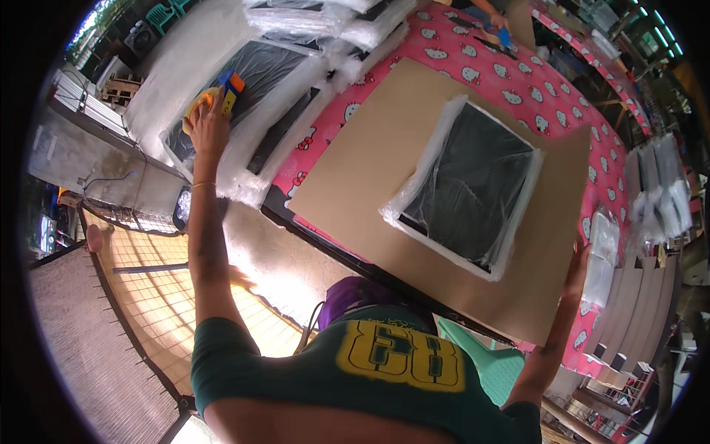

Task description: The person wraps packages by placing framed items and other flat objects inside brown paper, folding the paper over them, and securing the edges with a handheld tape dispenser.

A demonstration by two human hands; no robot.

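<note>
One left hand [208,129] grips a tape dispenser [232,87]; whether the right hand [578,265] pinches the cardboard sheet [355,166], I cannot tell.

Pink, white-cat-patterned tablecloth [518,84], plain brown cardboard [362,166], yellow-and-blue tape dispenser [228,94]

Near the middle of the frame, the cardboard sheet [355,170] looks like plain brown paper board, matt and smooth, and on it the dark panel [473,185] shines through glossy, wrinkled clear plastic film with cloudy white padded edges, much like the crinkled plastic around the wrapped panels [270,74] at upper left. The tape dispenser [229,92] there appears to be smooth coloured plastic, while the pink bench cover [555,96] is smooth, cloth or plastic being hard to tell. Lower down, the green shirt [296,385] is soft matt cloth, and the pale green seat [499,370] looks like textured plastic.
</note>
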